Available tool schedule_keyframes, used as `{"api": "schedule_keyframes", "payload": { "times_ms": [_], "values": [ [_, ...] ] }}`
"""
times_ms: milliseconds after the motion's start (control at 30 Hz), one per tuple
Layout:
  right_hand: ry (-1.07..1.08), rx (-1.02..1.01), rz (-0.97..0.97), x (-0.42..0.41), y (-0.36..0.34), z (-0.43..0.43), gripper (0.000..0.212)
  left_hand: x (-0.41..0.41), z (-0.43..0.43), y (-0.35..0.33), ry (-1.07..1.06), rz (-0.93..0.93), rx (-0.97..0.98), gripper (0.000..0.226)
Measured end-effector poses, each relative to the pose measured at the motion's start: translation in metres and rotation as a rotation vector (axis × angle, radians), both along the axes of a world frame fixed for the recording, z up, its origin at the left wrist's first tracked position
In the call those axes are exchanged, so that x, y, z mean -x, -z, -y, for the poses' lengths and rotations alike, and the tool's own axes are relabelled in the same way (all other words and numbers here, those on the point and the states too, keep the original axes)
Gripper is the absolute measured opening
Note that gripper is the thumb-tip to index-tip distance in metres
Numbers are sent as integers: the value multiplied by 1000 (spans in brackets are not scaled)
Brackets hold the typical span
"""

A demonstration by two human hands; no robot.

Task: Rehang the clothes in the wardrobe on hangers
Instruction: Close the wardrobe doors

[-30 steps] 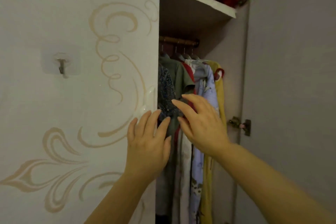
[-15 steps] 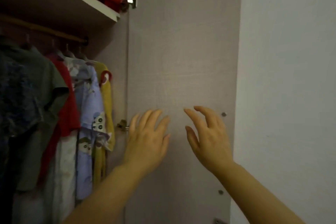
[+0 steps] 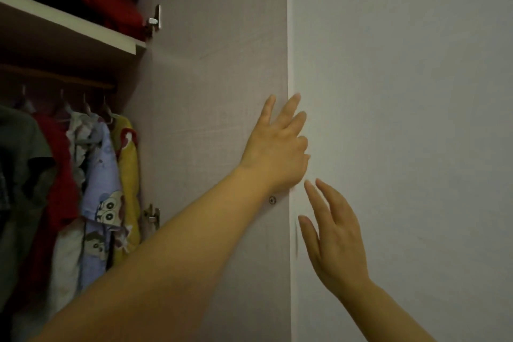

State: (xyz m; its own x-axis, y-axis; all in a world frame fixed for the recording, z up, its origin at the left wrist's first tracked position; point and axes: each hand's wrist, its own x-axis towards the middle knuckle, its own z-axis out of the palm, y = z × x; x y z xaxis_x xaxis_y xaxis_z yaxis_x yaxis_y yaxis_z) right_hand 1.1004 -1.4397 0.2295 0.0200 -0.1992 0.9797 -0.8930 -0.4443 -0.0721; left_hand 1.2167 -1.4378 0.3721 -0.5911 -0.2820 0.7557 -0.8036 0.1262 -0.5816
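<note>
So both hands are up at the open wardrobe door (image 3: 216, 86), nowhere near the clothes (image 3: 101, 189). The left hand (image 3: 277, 147) is at the door's outer edge with its arm stretched across the inside face. Its top two fingers point straight up, and the lower ones look bent at the edge. Honestly I can't tell if it's gripping the edge or just resting against it. The thumb is hidden.

The right hand (image 3: 336, 239) is just below the left one, holding nothing, with its fingers straight and slightly spread. It sits right beside the door edge in front of the plain wall (image 3: 416, 91). Whether it touches either one, no idea. The two hands are close but apart.

The clothes are well off to the left of the left hand, hanging on hangers (image 3: 63, 103) from a wooden rail (image 3: 55, 78). From the side nearest the hands there's a yellow piece, a pale blue cartoon-print shirt, something white and patterned, a red one and an olive green one. It gets really dark further left.

Up and left of the left hand, a white shelf (image 3: 69, 19) has red fabric (image 3: 105, 0) stacked on it. Two metal hinges (image 3: 155, 19) sit between the clothes and the hands, one high and one low. A small screw head (image 3: 272, 199) shows just under the left wrist.
</note>
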Motion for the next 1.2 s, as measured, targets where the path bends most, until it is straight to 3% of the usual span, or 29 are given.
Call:
{"api": "schedule_keyframes", "payload": {
  "times_ms": [367, 767, 967, 1200],
  "values": [
    [-361, 33, -34, -45, 10, -1, 47, -48, -49, 4, -100, 76, 162, 43],
    [-852, 124, -104, -219, 16, -62, 47, -213, -146, 11, -375, 120, 261, 38],
    [-898, 155, -67, -318, 12, -81, 47, -302, -169, 16, -632, 122, 251, 39],
    [-710, 172, -68, -410, 12, -71, 40, -388, -150, 25, -703, -12, 178, 45]
  ]
}}
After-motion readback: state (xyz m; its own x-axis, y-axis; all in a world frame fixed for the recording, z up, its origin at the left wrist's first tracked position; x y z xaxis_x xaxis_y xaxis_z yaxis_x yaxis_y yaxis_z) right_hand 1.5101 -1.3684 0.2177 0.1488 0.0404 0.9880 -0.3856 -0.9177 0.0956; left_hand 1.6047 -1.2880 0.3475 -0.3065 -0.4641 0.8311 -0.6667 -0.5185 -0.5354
